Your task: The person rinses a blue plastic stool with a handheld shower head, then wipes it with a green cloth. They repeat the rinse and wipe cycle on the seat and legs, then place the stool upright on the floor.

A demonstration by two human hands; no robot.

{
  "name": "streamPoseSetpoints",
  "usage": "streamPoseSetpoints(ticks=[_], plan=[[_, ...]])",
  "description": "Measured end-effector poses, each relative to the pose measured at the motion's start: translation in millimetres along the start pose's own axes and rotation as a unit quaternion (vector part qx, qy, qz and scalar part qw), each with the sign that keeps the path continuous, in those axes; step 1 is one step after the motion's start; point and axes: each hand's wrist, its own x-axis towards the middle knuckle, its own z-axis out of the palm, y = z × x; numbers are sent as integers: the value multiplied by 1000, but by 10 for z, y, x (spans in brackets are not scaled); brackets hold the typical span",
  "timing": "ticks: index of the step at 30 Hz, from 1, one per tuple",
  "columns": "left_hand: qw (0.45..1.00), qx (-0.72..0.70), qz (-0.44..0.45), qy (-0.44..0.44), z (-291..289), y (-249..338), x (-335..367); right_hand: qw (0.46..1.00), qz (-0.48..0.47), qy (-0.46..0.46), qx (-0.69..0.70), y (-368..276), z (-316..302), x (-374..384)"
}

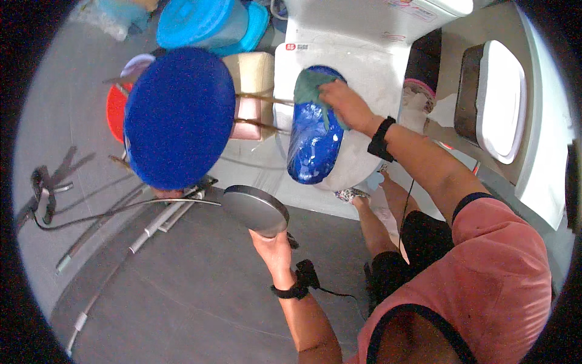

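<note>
My left hand (271, 246) is wrapped round the handle of a shower head (253, 213) with a wide, round grey face. A grey hose (130, 208) runs near it from the left. My right hand (348, 106) grips a green cloth (312, 86) and presses it onto the upper end of a wet, shiny blue backrest (315, 151). Thin metal bars join this backrest to a round blue seat (180, 118) on the left, so the two look like one tipped folding chair. The backrest lies against the white toilet lid (370, 67). The shower head is apart from the chair.
Blue plastic tubs (203, 24) stand at the far left, with a red round item (117, 112) half hidden behind the seat. A white-rimmed basin (503, 103) is on the right. Metal tubes (145, 233) extend over the grey tiled floor (224, 291).
</note>
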Motion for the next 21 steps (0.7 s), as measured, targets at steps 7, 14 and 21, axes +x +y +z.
streamPoseSetpoints(ticks=[7, 14, 21], plan=[[994, -74, -76, 10, -5, -500, -71, 865, 344, 254, 264, -495, -442, -121], [991, -116, -69, -5, 149, -655, -87, 986, -8, -114, 120, -1365, 551, -632], [997, -74, -24, 11, 178, -527, -43, 991, 50, -95, -82, -261, 161, -23]])
